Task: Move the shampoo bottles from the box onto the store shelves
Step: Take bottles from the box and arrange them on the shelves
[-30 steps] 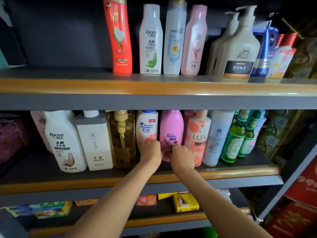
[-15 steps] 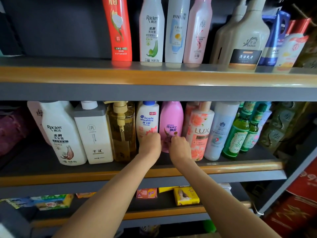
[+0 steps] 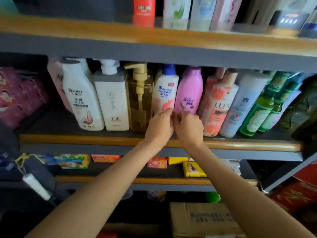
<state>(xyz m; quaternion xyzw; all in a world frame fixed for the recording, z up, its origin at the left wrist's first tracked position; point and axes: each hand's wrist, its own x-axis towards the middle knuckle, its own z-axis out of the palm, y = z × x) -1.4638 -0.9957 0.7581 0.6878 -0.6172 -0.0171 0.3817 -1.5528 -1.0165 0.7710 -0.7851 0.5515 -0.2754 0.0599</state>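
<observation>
On the middle shelf [image 3: 103,140] a white Head & Shoulders bottle [image 3: 165,88] and a pink Rejoice bottle [image 3: 189,90] stand upright side by side. My left hand [image 3: 160,127] holds the white bottle's base with curled fingers. My right hand [image 3: 188,128] holds the pink bottle's base the same way. The two hands' fingertips meet in the gap between the bottles and hide both bottoms. A cardboard box [image 3: 199,219] sits on the floor below; its contents are not visible.
The middle shelf is packed: white Raclen bottle [image 3: 80,100], white pump bottle [image 3: 112,100], amber pump bottle [image 3: 139,98], Lux bottle [image 3: 218,107], green bottles [image 3: 257,114]. More bottles line the top shelf [image 3: 85,30]. Soap boxes [image 3: 193,169] lie on the lower shelf.
The view has tilted down, bringing the cardboard box and lower shelf into sight. Both hands stay at the bases of the white and pink bottles, now closer together.
</observation>
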